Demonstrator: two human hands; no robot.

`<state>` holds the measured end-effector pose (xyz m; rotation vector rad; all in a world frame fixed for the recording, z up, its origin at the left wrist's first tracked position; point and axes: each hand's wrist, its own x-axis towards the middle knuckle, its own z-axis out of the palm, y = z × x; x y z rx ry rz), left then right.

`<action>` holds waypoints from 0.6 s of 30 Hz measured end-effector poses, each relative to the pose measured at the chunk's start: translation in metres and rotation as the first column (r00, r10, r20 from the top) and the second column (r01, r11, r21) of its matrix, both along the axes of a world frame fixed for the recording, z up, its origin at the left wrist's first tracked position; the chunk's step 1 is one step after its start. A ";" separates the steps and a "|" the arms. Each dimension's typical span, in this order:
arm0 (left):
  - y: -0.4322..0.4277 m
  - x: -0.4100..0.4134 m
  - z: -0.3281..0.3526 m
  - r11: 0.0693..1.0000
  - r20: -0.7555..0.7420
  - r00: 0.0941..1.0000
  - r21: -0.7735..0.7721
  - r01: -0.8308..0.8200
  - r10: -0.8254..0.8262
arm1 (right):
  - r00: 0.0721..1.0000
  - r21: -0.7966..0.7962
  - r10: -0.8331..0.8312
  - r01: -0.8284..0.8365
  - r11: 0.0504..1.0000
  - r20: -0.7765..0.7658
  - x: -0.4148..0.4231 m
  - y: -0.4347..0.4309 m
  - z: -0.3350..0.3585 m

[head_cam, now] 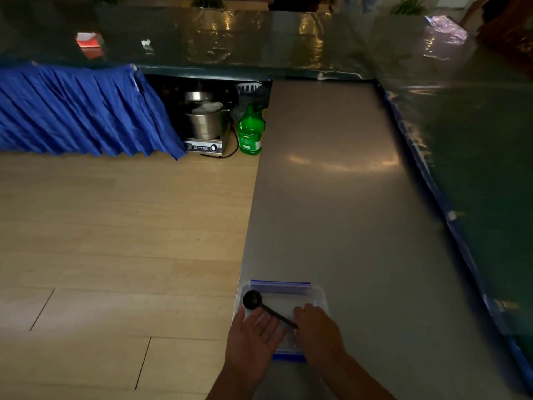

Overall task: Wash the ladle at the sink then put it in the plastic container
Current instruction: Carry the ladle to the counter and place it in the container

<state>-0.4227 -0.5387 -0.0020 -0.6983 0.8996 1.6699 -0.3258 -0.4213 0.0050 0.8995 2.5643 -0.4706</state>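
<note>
Small black plastic ladle (261,304) lies in the clear blue-clipped plastic container (318,295), lower centre, on the steel worktop (331,183). Your right hand (317,330) fingers pinch its handle end; left hand (253,334) open. Prob. light, stiff, maybe slick: hold mid-handle.

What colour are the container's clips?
Blue, on the container's end clips, seen in the head view.

Dim room: pale wood-plank floor (115,241), steel counter (331,183), blue pleated table skirt (78,111).
</note>
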 end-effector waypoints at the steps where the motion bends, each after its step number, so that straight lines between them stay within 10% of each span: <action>1: -0.001 0.001 -0.001 1.000 0.001 1.000 0.004 -0.001 0.001 | 1.000 0.007 -0.003 0.003 1.000 -0.004 0.001 -0.001 0.000; 18: -0.016 0.000 0.016 0.998 0.019 0.999 0.042 -0.046 0.045 | 0.997 0.041 -0.032 0.035 0.999 -0.076 0.003 -0.007 0.015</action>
